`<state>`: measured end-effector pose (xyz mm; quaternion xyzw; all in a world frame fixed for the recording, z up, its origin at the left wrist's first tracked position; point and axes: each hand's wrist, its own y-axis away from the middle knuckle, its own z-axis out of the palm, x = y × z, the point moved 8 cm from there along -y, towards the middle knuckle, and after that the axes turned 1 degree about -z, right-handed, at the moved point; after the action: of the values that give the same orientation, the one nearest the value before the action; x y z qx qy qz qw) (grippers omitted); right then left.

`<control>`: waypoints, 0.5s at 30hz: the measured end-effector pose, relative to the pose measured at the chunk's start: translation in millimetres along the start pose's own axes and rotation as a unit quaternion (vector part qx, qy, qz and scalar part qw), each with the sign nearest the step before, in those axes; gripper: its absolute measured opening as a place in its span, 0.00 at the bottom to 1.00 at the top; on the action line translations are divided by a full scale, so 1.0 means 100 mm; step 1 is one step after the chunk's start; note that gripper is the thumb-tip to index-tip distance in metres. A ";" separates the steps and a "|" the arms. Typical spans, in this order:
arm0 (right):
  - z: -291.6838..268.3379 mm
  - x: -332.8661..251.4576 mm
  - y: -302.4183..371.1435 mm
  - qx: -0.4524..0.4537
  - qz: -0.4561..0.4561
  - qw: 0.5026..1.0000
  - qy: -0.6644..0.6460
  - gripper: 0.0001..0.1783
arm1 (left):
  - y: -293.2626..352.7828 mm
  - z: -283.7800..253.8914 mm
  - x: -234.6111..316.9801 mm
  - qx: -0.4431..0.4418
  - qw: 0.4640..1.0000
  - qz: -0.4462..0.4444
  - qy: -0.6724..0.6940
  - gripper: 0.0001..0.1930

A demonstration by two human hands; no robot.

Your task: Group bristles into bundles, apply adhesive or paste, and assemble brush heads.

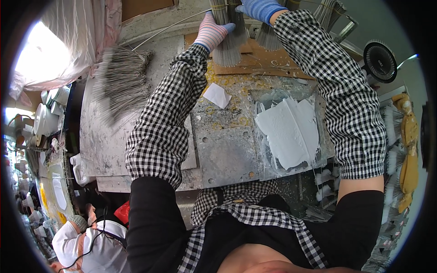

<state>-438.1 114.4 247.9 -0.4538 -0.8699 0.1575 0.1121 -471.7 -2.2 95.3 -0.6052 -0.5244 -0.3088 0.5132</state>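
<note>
Fingers, left: your left hand [211, 33], in a pink-striped glove with a bluish thumb tip, closes around a wire bundle, thumb laid across its front.
Fingers, right: your right hand [262, 9], in a blue glove, reaches to the upper edge beside a darker bundle [236, 28]; its grip cannot be told, being partly cut off.
Wire bundle [226, 53]: pale, thin strands, banded near the top; lower ends over the left part of the brown cardboard [282, 63], at the far side of the tabletop [109, 157].
Third bundle [269, 40]: below your right glove, ends over the same cardboard.
Loose wire pile [125, 79]: grey strands, fanned out, left of your left sleeve [159, 125].
Paper scrap [217, 95]: white, flat, between your forearms.
White paste [291, 132]: thick, spread on a flat plate [268, 171], near your right sleeve [353, 118].
White jug [81, 171]: beyond the tabletop's left edge.
Co-worker [98, 248]: lower left, white garment.
</note>
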 end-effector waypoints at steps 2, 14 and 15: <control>0.06 0.08 -0.01 0.008 0.000 1.000 0.025 0.34 | 0.02 0.03 0.04 -0.007 1.000 -0.001 0.000 0.34; 0.15 0.12 -0.09 -0.010 0.024 0.999 0.023 0.27 | -0.20 -0.02 -0.34 0.021 0.997 -0.008 0.079 0.29; 0.16 0.14 -0.10 -0.011 0.026 0.999 0.022 0.27 | -0.22 0.00 -0.36 0.025 0.994 -0.010 0.104 0.29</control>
<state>-458.4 117.8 237.8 -0.4806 -0.8569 0.1408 0.1226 -501.5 -15.6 69.2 -0.5514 -0.4814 -0.3621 0.5772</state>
